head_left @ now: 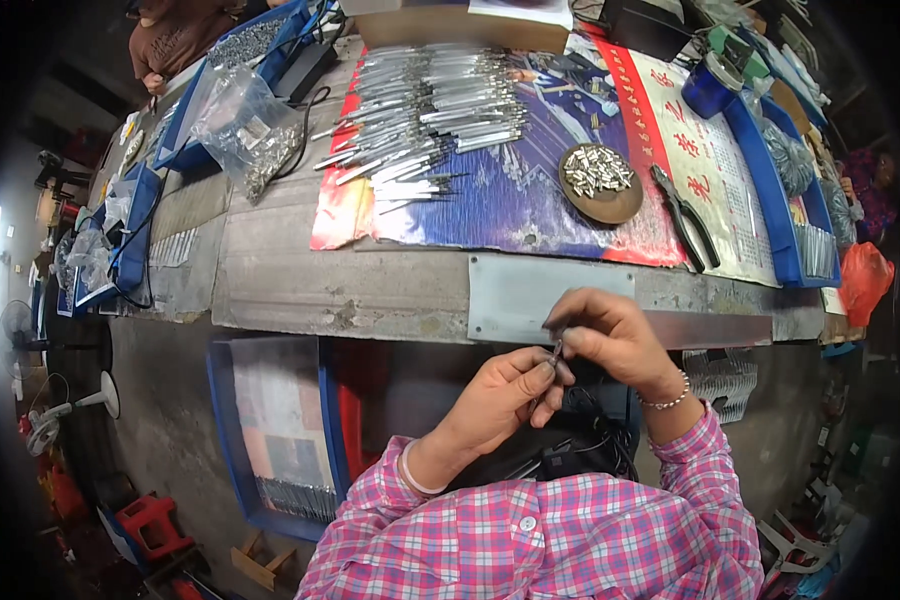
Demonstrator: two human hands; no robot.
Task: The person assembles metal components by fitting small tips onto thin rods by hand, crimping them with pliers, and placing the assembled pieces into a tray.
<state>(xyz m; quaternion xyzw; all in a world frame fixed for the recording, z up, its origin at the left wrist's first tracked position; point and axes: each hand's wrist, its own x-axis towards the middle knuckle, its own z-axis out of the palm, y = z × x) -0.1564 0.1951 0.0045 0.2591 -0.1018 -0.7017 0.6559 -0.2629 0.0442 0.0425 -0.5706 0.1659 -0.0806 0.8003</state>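
My left hand is closed in front of the table edge, thumb and fingers pinching a small thin metal piece. Just above it, my right hand pinches at the top end of the same piece, and the fingertips of both hands almost meet. Most of the piece is hidden by the fingers, so its exact kind does not show. Beyond the hands, a round brown dish holds many short silvery metal pieces. Black-handled pliers lie to its right. Rows of slim silver metal rods are spread on a printed sheet.
A worn grey table spans the view, with a pale metal plate at its front edge. Blue bins stand at both sides, and a blue tray sits below. A plastic bag lies left. Another person is far left.
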